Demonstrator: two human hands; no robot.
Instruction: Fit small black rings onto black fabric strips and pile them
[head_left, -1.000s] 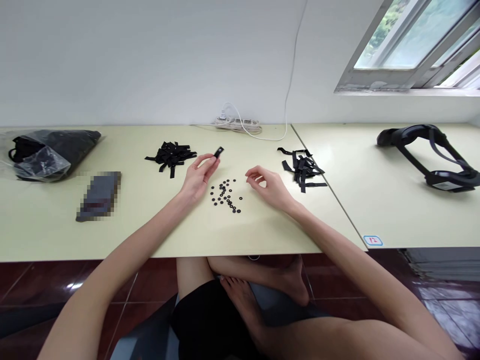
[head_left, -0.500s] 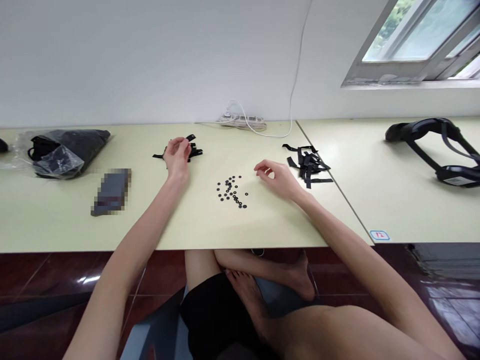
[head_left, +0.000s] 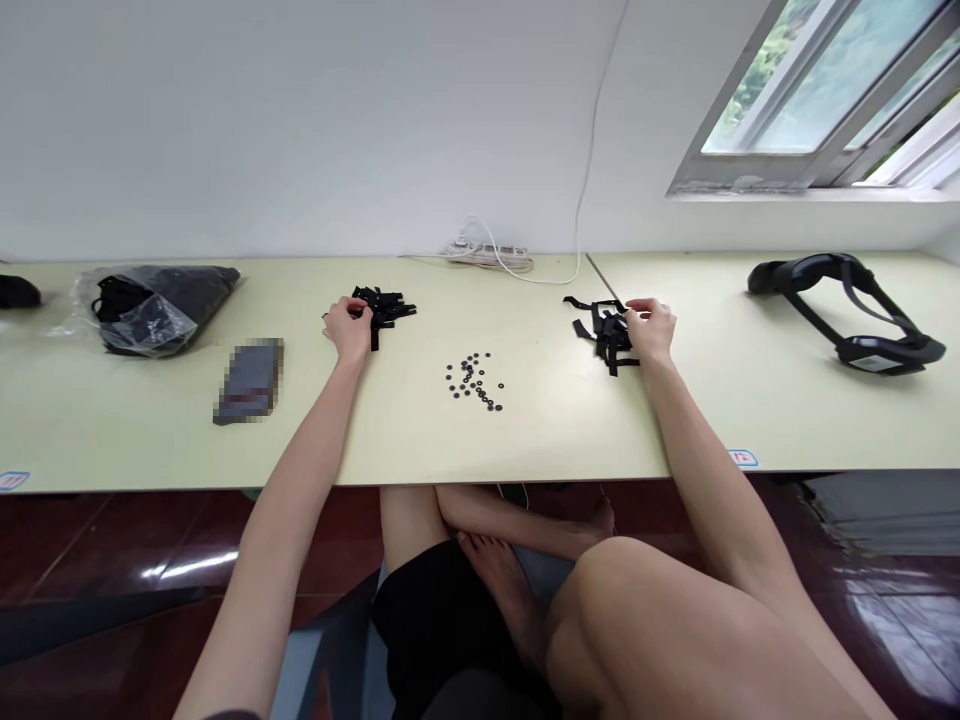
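Observation:
My left hand (head_left: pixel 348 328) is at the left pile of black straps (head_left: pixel 388 308), its thumb and fingers bent together. Something black shows between them, apparently a strap. Over on the right, my right hand (head_left: pixel 652 326) pinches the edge of another loose heap of black straps (head_left: pixel 609 335), its fingertips closed on one strap end. Between the two hands lie several small dark round pieces (head_left: pixel 469 372), some with a hole in the middle, scattered on the pale yellow table (head_left: pixel 420 440).
A clear plastic bag with black contents (head_left: pixel 161 310) and a blurred dark flat object (head_left: pixel 251 380) lie left. A white power strip (head_left: pixel 487 252) with its cable sits against the wall. A black headset (head_left: pixel 847 310) rests far right. The table's front edge runs above my legs.
My right hand has moved right, from beside the round pieces to the right strap heap. My left hand has lowered the strap it held up to the left pile. The view has shifted slightly.

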